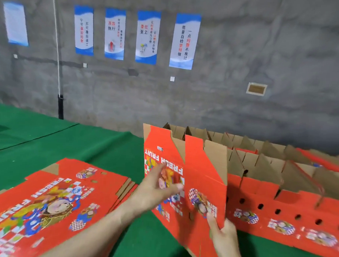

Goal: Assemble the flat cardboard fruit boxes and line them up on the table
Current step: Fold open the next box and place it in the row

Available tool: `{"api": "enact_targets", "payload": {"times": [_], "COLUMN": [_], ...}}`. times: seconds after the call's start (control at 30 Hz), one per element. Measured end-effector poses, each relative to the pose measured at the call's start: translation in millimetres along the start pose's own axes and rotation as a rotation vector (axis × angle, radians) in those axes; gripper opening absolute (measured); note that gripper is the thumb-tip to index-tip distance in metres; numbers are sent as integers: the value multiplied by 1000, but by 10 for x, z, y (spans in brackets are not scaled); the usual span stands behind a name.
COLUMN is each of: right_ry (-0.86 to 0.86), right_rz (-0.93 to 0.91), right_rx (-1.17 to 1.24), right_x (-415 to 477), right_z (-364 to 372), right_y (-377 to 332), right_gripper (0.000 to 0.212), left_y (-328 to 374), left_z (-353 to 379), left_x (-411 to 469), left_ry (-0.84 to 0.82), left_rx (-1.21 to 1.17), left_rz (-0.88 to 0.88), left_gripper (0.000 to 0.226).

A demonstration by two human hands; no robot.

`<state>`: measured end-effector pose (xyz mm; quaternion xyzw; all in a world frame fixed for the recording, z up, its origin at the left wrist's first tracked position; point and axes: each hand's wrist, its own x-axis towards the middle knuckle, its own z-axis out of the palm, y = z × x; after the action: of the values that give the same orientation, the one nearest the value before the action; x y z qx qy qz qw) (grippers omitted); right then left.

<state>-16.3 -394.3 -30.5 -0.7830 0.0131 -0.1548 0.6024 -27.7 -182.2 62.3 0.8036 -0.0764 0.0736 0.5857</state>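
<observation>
a stack of flat boxes (48,204) lies printed side up by the left front edge of the green-covered table (85,143), red with "fresh fruit" lettering. just right of the stack, the left hand (157,188) reaches to the wide printed face of the half-opened box (203,169), fingers straight and a little apart. motion blur hides whether they press the card or only hover at it. this box stands upright near the middle of the table's front, top flaps raised with the brown inside showing. the right hand (225,236) holds the box's lower right edge, thumb laid on the red face and the other fingers curled round behind it. just beside it, a row of assembled boxes (279,193) runs toward the table's right edge. they are open-topped, with brown flaps standing up and round holes along their red sides. behind the table, blue and white posters (148,36) hang on a grey wall.
</observation>
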Motion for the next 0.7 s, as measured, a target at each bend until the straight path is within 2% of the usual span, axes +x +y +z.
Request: {"api": "enact_targets", "payload": {"times": [0.07, 0.13, 0.17, 0.23, 0.3, 0.37, 0.43, 0.5, 0.6, 0.7], "right_ry": [-9, -66, -88, -149, -289, -483, -623, -635, -557, -553], "right_rz": [-4, -41, -72, -164, -270, -331, -324, -298, -273, -224], "right_rx": [35, 43, 25, 1, -7, 10, 4, -37, -112, -103], "right_x": [-118, -248, -297, -355, -375, -348, -243, -80, 203, 408], "right_z": [83, 202, 255, 337, 384, 395, 384, 364, 332, 304], "right_y": [-139, -344, -438, -584, -694, -800, -894, -976, -1100, -1212], "right_gripper": [20, 33, 42, 50, 55, 59, 54, 51, 51, 51], "left_y": [184, 323, 393, 492, 552, 605, 668, 766, 891, 992], "left_z": [393, 674, 741, 739, 592, 366, 91, -187, -542, -828], "left_x": [-25, 3, 32, 101, 146, 155, 150, 125, 27, -115], "left_ry": [-102, -101, -49, 121, 249, 313, 338, 342, 313, 280], "left_rx": [113, 205, 214, 203, 256, 303, 285, 252, 200, 113], "left_rz": [40, 96, 125, 225, 305, 323, 339, 340, 314, 295], "left_gripper": [131, 139, 133, 106, 82, 77, 74, 64, 46, 45]}}
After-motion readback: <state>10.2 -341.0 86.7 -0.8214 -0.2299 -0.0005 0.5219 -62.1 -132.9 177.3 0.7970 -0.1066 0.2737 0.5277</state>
